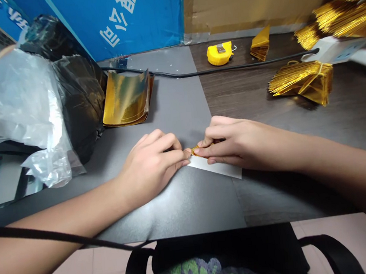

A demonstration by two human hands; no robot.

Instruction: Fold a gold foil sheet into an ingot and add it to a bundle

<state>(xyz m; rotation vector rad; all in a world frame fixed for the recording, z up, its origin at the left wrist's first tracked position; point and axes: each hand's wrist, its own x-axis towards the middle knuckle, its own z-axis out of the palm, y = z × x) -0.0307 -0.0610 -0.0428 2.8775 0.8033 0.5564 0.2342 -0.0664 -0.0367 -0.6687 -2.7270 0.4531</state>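
Gold-and-white paper (pixel 225 170), pinched between left grip (pixel 157 159) and right grip (pixel 237 142), seems mid-fold, next needing firm creasing.

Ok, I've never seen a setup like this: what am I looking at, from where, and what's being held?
There's no machine here: you see a person's own bare left hand and right hand. The single picture comes from a camera worn on the head, looking forward and down. The fingers of both hands grip a small gold-and-white piece low over the table; they hide part of it. Beyond the left hand is a stack of gold sheets. Farther back, toward the right, are a yellow tape measure, a pointed gold piece and a banded gold bundle.
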